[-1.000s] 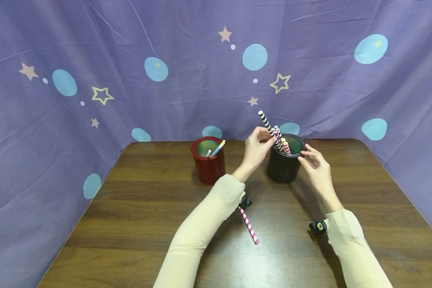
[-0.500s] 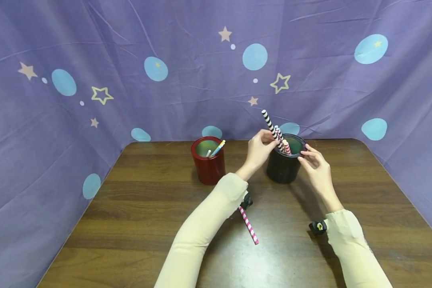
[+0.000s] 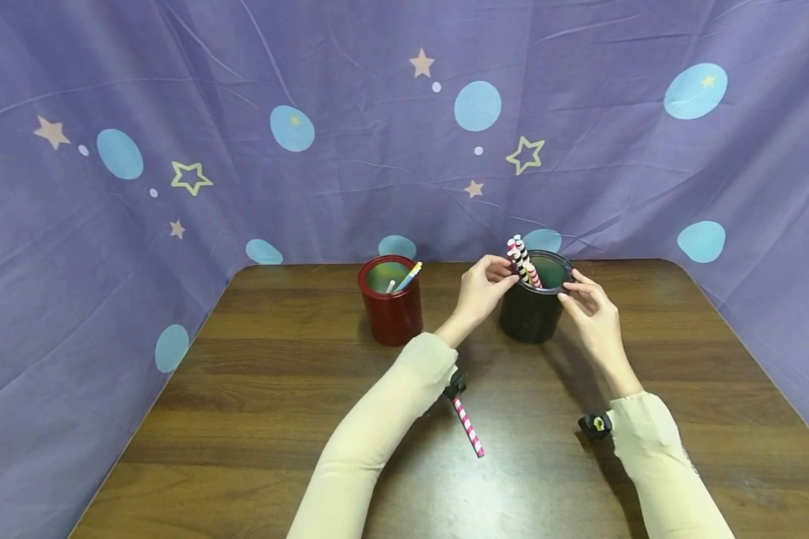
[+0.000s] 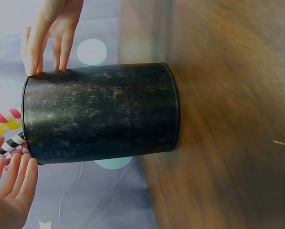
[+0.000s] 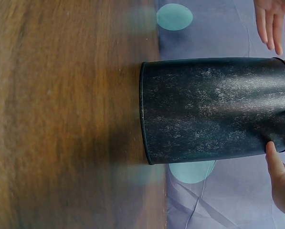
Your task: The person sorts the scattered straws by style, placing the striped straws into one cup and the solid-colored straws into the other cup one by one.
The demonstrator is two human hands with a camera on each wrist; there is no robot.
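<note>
Several patterned paper straws (image 3: 520,258), striped and dotted, lean together against the left inside of the black can (image 3: 531,318). My left hand (image 3: 483,290) is just left of the can's mouth, beside the straws; its fingers are loosely extended in the left wrist view. My right hand (image 3: 593,318) holds the can's right rim by the fingertips, and its thumb (image 5: 273,157) presses the outer side. A pink-and-white striped straw (image 3: 468,427) lies on the table below my left wrist, its upper end hidden by the wrist camera.
A red can (image 3: 392,318) stands left of the black one, with a white straw (image 3: 390,287) and a blue-and-yellow straw (image 3: 410,275) inside. Behind the wooden table (image 3: 263,389) hangs a purple patterned cloth (image 3: 350,202).
The long black-and-white straw has gone down into the black can, and my left hand has let go and lowered slightly to the rim. My right hand stays on the can.
</note>
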